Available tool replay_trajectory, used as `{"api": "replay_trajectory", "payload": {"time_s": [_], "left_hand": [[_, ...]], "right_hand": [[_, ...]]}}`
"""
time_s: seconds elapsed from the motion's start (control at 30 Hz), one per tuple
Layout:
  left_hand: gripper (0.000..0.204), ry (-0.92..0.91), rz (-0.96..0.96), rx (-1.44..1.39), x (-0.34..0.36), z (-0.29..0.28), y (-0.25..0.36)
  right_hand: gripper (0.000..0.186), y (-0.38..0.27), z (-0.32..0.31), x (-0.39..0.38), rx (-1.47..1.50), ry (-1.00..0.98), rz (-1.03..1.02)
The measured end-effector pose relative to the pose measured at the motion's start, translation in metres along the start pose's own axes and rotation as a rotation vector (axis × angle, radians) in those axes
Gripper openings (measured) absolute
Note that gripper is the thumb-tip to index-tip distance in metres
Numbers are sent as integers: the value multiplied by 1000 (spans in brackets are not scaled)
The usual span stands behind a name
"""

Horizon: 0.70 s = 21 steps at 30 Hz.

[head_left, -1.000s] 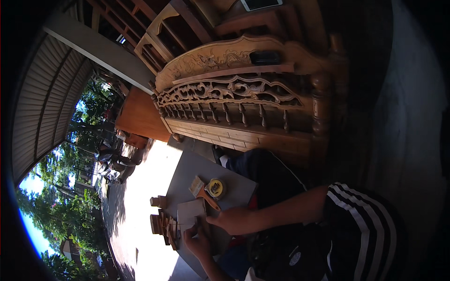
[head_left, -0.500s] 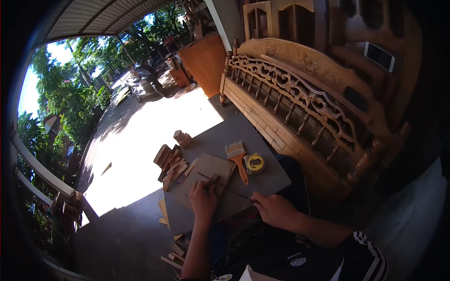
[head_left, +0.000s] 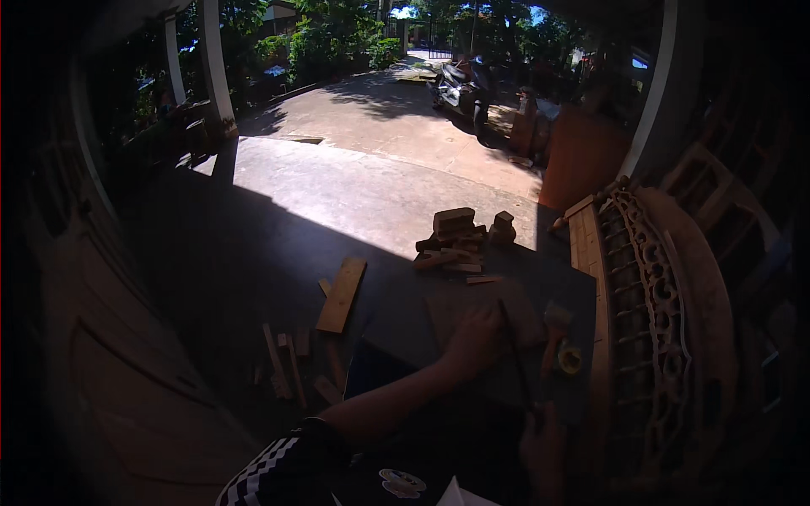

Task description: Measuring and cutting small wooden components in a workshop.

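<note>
On a grey table (head_left: pixel 575 291) lies a flat brown board (head_left: pixel 525 314). My left hand (head_left: pixel 474 337) presses down on the board with its fingers closed. A small wood piece seems to be under them, but it is hidden in shadow now. My right hand (head_left: pixel 542 434), nearer my body, grips the end of a long thin dark file (head_left: pixel 515 358). The file points away from me, its far end beside my left fingers. Right of the board lie a paintbrush (head_left: pixel 551 346) with an orange handle and a yellow tape measure (head_left: pixel 570 359).
Wood blocks and sticks (head_left: pixel 454 223) are piled at the table's far edge, a smaller block (head_left: pixel 503 228) beside them. On the floor at left lie a plank (head_left: pixel 342 295) and offcuts (head_left: pixel 283 363). A carved wooden bench (head_left: pixel 654 295) stands right; a motorbike (head_left: pixel 460 91) is outside.
The view has swung to the left and tilted up, and the table area looks much darker. My left hand stays on the board; my right hand still holds the file.
</note>
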<state>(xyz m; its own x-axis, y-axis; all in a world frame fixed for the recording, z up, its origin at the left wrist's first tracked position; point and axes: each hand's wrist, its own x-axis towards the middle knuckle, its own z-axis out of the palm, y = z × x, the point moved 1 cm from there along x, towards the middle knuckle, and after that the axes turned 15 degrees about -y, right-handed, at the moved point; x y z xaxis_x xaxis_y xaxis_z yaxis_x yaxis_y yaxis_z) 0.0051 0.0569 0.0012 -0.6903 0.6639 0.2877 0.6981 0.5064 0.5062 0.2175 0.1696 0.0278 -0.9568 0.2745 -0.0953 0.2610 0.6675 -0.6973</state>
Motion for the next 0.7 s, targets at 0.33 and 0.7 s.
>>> {"api": "replay_trajectory", "payload": {"time_s": [0.33, 0.7], "left_hand": [[33, -79, 52, -55, 7, 21, -17], [32, -21, -20, -17, 0, 10, -5]], "right_hand": [[32, 6, 15, 102, -101, 73, -173], [27, -9, -21, -1, -120, -95, 146]]}}
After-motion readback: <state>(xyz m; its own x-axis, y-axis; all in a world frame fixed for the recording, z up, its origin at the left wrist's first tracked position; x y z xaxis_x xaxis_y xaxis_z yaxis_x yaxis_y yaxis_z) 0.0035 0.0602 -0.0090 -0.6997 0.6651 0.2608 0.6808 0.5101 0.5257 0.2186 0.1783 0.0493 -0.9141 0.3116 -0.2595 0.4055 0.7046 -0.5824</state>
